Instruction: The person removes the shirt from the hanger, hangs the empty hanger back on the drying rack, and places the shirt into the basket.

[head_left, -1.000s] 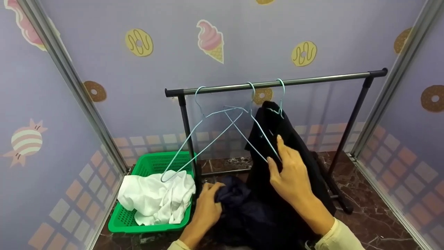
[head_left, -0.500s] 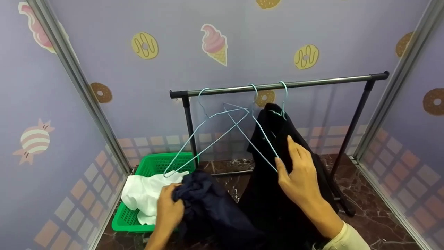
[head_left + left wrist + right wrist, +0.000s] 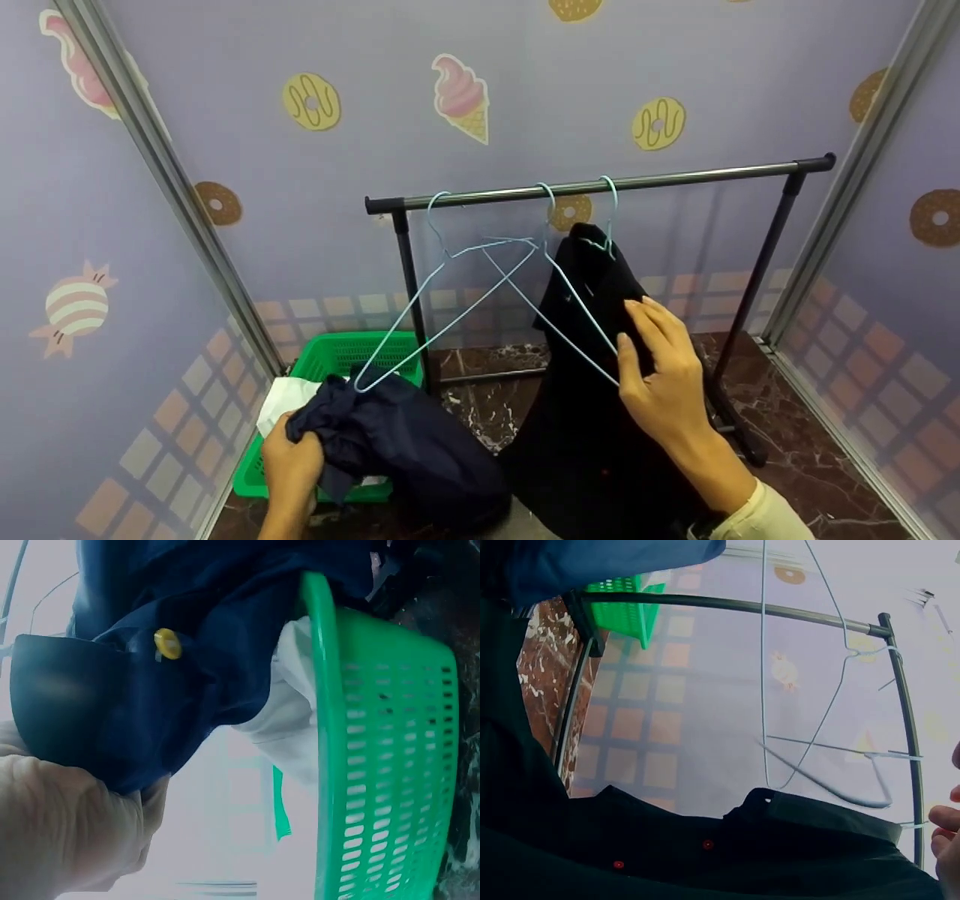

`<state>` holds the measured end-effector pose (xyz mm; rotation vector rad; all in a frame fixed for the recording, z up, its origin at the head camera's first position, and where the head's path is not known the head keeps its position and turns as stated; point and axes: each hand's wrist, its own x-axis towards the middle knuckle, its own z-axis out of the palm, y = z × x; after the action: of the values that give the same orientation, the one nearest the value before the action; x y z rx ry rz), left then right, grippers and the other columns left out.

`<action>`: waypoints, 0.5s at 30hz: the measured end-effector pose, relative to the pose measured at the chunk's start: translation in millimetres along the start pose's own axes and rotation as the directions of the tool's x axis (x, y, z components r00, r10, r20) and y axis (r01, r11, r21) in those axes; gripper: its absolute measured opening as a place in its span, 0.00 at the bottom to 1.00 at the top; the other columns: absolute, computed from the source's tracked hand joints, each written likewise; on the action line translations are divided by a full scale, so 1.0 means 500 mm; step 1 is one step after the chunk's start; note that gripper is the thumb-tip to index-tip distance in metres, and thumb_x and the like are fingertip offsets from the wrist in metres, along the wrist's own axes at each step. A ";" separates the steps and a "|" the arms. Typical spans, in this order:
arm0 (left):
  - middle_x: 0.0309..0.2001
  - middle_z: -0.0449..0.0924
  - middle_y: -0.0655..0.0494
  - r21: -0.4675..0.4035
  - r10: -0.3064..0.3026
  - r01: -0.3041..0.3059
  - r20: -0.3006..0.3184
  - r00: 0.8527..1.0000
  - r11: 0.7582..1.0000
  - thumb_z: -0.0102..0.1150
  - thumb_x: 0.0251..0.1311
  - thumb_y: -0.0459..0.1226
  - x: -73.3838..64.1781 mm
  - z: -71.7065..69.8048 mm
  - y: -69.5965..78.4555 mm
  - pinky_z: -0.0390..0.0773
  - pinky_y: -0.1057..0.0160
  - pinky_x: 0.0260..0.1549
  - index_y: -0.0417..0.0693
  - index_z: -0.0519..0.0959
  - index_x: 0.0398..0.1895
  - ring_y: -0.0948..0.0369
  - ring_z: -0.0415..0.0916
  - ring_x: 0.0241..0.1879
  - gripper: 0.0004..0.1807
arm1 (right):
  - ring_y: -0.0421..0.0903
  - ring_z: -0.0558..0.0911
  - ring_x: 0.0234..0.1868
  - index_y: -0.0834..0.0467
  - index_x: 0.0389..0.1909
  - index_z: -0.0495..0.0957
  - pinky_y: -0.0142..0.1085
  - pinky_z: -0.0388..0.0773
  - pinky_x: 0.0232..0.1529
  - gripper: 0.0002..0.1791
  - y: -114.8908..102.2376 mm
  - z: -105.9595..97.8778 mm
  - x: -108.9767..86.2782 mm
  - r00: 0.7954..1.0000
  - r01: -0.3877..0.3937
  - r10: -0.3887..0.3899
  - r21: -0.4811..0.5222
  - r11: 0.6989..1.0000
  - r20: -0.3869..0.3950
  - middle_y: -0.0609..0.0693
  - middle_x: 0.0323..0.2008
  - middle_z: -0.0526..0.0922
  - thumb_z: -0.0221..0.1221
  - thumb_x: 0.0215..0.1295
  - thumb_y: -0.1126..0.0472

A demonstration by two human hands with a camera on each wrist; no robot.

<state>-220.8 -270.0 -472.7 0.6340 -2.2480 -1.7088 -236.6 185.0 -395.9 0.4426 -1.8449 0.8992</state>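
My left hand (image 3: 292, 457) grips a bunched navy shirt (image 3: 420, 450) over the left side of the green basket. In the left wrist view the navy shirt (image 3: 225, 652) shows a yellow button and a stiff, rounded edge beside the fingers. My right hand (image 3: 664, 375) has its fingers extended in front of the black shirt (image 3: 577, 450), the thumb right at the lower corner of a light-blue wire hanger (image 3: 574, 289). That black shirt (image 3: 667, 855) hangs from another hanger and shows red buttons in the right wrist view.
A clothes rack (image 3: 697, 178) with black legs stands across the back. A bare wire hanger (image 3: 416, 296) hangs at its left. The green basket (image 3: 319, 352) on the marbled floor (image 3: 810, 457) holds white cloth (image 3: 289, 394). Patterned panels (image 3: 525, 90) enclose the space.
My left hand has carried the navy shirt leftward from beside the black shirt to over the basket, covering much of the white cloth. The right hand has shifted slightly right.
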 end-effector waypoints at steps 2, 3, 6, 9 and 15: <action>0.77 0.66 0.32 -0.098 -0.040 0.039 -0.008 0.999 0.994 0.38 0.73 0.29 0.002 -0.005 0.003 0.69 0.41 0.72 0.37 0.70 0.75 0.38 0.67 0.73 0.28 | 0.65 0.79 0.68 0.65 0.64 0.83 0.26 0.64 0.77 0.23 0.002 -0.003 -0.001 1.000 -0.004 0.004 0.000 1.000 -0.003 0.65 0.61 0.85 0.63 0.68 0.73; 0.78 0.64 0.32 -0.148 -0.058 0.055 -0.017 0.998 0.987 0.38 0.73 0.29 0.003 -0.007 0.003 0.69 0.43 0.72 0.37 0.68 0.76 0.39 0.66 0.73 0.29 | 0.65 0.79 0.68 0.65 0.64 0.83 0.25 0.64 0.77 0.23 0.002 -0.004 -0.001 1.000 -0.006 0.006 0.000 1.000 -0.003 0.65 0.61 0.85 0.63 0.68 0.73; 0.78 0.63 0.35 -0.279 -0.118 0.097 -0.059 0.991 0.955 0.38 0.73 0.29 0.009 -0.014 0.006 0.76 0.51 0.66 0.36 0.65 0.79 0.43 0.69 0.70 0.31 | 0.63 0.80 0.69 0.65 0.63 0.83 0.26 0.65 0.77 0.23 0.003 -0.006 -0.001 1.000 -0.007 0.007 0.002 1.000 -0.008 0.65 0.60 0.86 0.64 0.68 0.73; 0.70 0.73 0.47 -0.390 -0.182 0.123 -0.116 0.976 0.912 0.40 0.75 0.31 0.018 -0.022 0.011 0.83 0.64 0.51 0.41 0.66 0.80 0.57 0.78 0.58 0.31 | 0.60 0.80 0.69 0.64 0.63 0.84 0.26 0.65 0.77 0.22 0.005 -0.009 -0.001 1.000 -0.008 0.008 0.004 1.000 -0.014 0.64 0.60 0.86 0.64 0.67 0.73; 0.41 0.81 0.65 -0.672 -0.229 0.014 -0.232 0.945 0.741 0.46 0.77 0.31 0.053 -0.041 0.034 0.85 0.68 0.31 0.52 0.79 0.59 0.68 0.83 0.32 0.16 | 0.61 0.80 0.69 0.65 0.62 0.84 0.26 0.65 0.77 0.22 0.008 -0.012 -0.002 1.000 -0.008 0.008 0.012 1.000 -0.015 0.63 0.60 0.87 0.63 0.68 0.74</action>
<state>-237.8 -296.4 -452.5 0.7982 -1.2647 -2.1236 -234.8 192.0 -396.7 0.4351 -1.8291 0.9175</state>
